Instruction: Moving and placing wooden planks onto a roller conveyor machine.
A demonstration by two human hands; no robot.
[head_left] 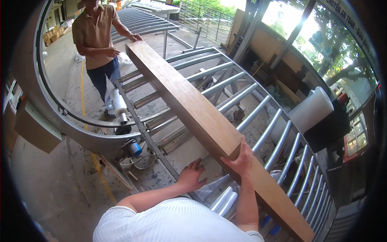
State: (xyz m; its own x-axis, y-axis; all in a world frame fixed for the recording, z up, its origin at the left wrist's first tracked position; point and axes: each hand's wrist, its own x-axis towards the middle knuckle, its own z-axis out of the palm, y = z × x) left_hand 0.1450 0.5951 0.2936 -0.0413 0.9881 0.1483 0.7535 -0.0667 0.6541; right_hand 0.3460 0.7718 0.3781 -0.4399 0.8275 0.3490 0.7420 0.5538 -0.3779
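Note:
A long, light-brown wooden beam (189,101) lies slantwise across the roller conveyor (225,86). My right hand (242,158) grips it, with the thumb on the near side and the fingers over the top. An edge crosses the wood beside this hand; I cannot tell whether a second brown length (282,201) continues below it or is the same piece. My left hand (192,176) holds nothing, its fingers apart above the conveyor's near side rail. At the far end, a co-worker (96,44) has one hand on the beam and the other beside it.
A metal ring frame (86,130) curves around on the left, with a roll of clear film (119,103) and a blue motor (134,148) near it. A large wrap roll (310,107) stands at the right. Another roller conveyor (141,20) lies behind.

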